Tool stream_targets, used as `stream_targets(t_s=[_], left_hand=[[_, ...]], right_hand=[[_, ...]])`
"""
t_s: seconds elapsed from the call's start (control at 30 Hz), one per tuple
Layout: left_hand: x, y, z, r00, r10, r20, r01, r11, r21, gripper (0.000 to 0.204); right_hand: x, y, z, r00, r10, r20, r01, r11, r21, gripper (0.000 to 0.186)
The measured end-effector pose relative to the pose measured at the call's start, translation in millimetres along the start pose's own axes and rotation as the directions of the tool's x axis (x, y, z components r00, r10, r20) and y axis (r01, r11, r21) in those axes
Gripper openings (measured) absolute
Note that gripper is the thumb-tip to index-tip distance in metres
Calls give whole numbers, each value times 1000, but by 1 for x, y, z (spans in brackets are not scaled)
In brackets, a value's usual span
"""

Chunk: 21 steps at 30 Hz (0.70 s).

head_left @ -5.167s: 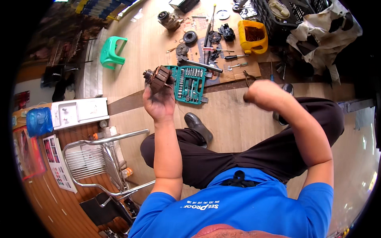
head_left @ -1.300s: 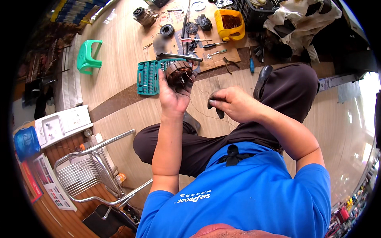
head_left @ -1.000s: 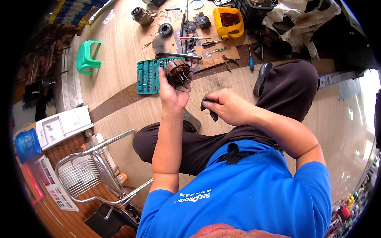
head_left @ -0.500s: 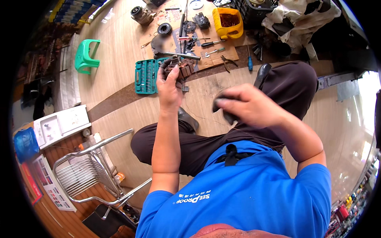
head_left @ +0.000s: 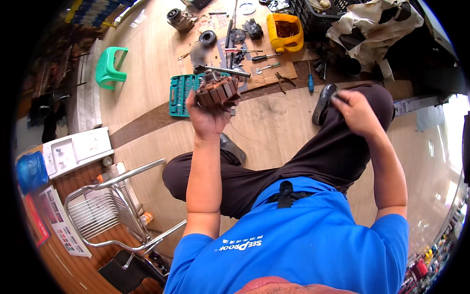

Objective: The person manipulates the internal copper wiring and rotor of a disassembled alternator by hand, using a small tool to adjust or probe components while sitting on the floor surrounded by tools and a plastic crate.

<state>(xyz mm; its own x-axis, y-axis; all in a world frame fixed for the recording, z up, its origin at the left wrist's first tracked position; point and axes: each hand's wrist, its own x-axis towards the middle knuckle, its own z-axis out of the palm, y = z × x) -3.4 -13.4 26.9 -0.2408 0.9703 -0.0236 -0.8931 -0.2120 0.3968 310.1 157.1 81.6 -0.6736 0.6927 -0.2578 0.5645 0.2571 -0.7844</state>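
L hand [head_left: 210, 117] has a firm hold on a chunky brown motor part [head_left: 217, 93], palm under it w/ digits up the sides; the part is held up off the floor [head_left: 279, 127], tilted, shaft stub toward approx. 12 o'clock. R hand [head_left: 355, 111] is well apart, at 3-4 o'clock from the part, over the R trouser leg [head_left: 338, 147], near the R shoe [head_left: 321, 105]; fingers half-curled, tips dark & a bit blurred, can't tell if they pinch anything. Around the part: open green toolbox [head_left: 180, 98] at 9, partly hidden behind it; metal rod [head_left: 230, 71] at approx. 1; black ring [head_left: 208, 36] at 12; round metal housing [head_left: 180, 20] at 11; yellow jug [head_left: 285, 44] w/ cut-open side at 1-2; pliers [head_left: 284, 82] at 3, w/ blue-handled screwdriver [head_left: 311, 83] farther out, same dir. Rod, ring & jug are on or by the cardboard [head_left: 257, 81]. Green stool [head_left: 110, 71] at 9-10, steel chair [head_left: 105, 213] at 7-8.
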Motion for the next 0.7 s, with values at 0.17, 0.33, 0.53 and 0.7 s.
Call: stream_targets(t_s=[0.17,0.33,0.53,0.7], left_hand=[[4,-1,0,935,261,-239,-249,965,80,45],[11,-12,-29,809,388,-441,-265,911,316,33],[12,-2,-46,809,338,-480,-227,934,276,38],[9,17,-47,739,298,-604,-239,954,178,45]], right_hand=[[-38,-11,26,971,-29,237,17,999,52,15],[-62,-22,47,904,-113,413,55,987,150,13],[-59,-22,30,904,49,425,-109,987,118,18],[-88,-6,-24,890,193,412,-207,978,-12,18]])
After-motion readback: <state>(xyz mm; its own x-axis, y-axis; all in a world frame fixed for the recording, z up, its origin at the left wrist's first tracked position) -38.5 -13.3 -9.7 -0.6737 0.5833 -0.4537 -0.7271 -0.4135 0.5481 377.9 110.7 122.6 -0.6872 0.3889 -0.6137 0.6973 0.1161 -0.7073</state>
